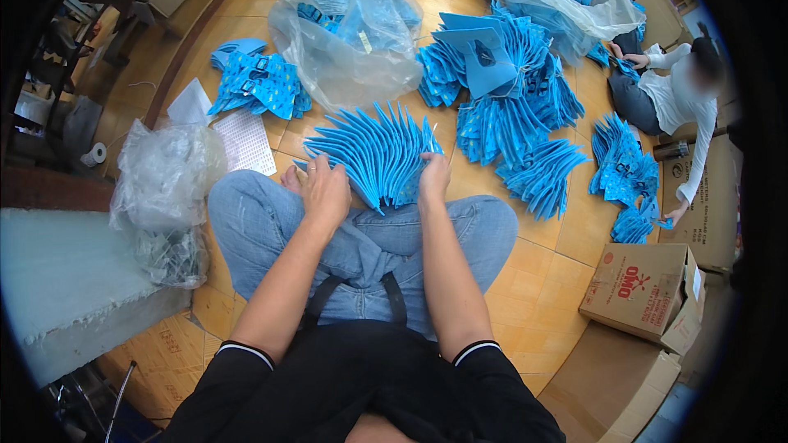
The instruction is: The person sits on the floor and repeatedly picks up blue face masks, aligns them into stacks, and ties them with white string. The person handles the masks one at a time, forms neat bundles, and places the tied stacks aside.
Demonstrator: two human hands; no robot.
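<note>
A fanned bundle of blue printed fabric pieces (pixel 373 152) stands on the floor just in front of my crossed legs, its folded edges spread like pages. At its left end my left hand (pixel 322 190) has its fingers curled on the pieces. My right hand (pixel 434 179) grips the right end, thumb toward the top edge; a thin pale strand shows above it. What lies under my fingers is partly hidden. Beyond the bundle, to the right, rises a large pile of similar blue bundles (pixel 513 107). A smaller blue stack with dark buckles (pixel 256 82) lies to the far left.
Two clear plastic bags, one at the back centre (pixel 353 74) and one at the back right (pixel 525 0), contain more blue pieces. Crumpled plastic (pixel 164 168) and a printed sheet (pixel 245 141) lie left. Another person (pixel 673 94) sits right, reaching toward blue bundles near a cardboard box (pixel 636 291).
</note>
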